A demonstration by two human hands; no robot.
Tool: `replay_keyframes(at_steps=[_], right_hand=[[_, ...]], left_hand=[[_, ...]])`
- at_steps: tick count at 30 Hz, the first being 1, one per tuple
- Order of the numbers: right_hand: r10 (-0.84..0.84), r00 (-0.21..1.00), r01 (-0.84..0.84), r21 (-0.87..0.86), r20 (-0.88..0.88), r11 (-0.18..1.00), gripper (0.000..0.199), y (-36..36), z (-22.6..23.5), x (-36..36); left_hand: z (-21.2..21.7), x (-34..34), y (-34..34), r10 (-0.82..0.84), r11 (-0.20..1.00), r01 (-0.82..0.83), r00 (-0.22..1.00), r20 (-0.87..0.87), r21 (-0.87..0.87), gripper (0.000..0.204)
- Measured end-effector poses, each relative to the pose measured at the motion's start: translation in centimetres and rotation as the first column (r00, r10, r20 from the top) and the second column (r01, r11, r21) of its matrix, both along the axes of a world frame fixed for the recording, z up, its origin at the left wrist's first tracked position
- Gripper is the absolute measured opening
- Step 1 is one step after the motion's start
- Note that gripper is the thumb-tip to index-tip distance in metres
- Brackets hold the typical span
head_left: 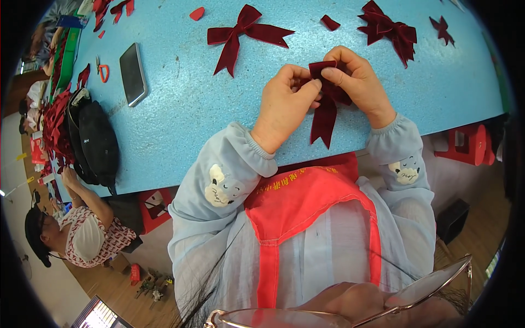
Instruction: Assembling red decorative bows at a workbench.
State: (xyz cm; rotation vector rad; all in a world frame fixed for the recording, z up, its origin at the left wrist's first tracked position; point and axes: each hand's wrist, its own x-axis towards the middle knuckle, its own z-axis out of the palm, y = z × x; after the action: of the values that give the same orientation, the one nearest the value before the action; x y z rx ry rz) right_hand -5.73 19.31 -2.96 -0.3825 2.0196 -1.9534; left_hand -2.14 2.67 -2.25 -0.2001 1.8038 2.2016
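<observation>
Both my hands hold one dark red velvet ribbon bow (325, 117) above the near part of the blue table. My left hand (285, 103) pinches it from the left, thumb and fingertips pressed at its middle. On the other side my right hand (358, 82) grips the upper loop between thumb and curled fingers. One notched tail hangs down toward the table edge; the bow's centre is partly hidden by my fingers. Beyond my hands lies a finished-looking velvet bow (243, 34), and to the right sits a fuller, layered bow (389, 33).
Small velvet scraps (330, 22) and a little bow (442, 30) lie farther off. At left are a phone (133, 74), orange-handled scissors (103, 70), a black bag (94, 139) and heaped red ribbon (56, 123). Another person (82, 229) works at the far left. A red stool (471, 145) stands right.
</observation>
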Motion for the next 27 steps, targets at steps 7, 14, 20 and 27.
replay_keyframes(at_steps=[7,14,20,27], right_hand=[[-0.012,0.999,0.017,-0.097,0.049,0.995,0.01,-0.1,0.1,0.3],[-0.112,0.977,0.143,-0.164,0.183,0.976,0.012,0.3,0.0,0.1],[-0.116,0.98,0.148,-0.207,0.16,0.967,0.013,0.2,0.4,-0.3],[-0.015,1.0,0.015,-0.108,-0.005,0.994,0.008,0.2,0.0,-0.1]], left_hand=[[-0.3,-0.1,0.4,-0.017,1.0,0.018,1.0,-0.005,0.013,0.012],[-0.4,0.9,0.6,-0.056,0.99,0.061,0.997,-0.044,0.129,0.01],[-0.6,0.9,0.1,0.038,0.999,-0.038,0.97,-0.241,0.004,0.012],[0.7,-1.1,-0.3,-0.214,0.962,0.194,0.973,-0.089,-0.193,0.016]])
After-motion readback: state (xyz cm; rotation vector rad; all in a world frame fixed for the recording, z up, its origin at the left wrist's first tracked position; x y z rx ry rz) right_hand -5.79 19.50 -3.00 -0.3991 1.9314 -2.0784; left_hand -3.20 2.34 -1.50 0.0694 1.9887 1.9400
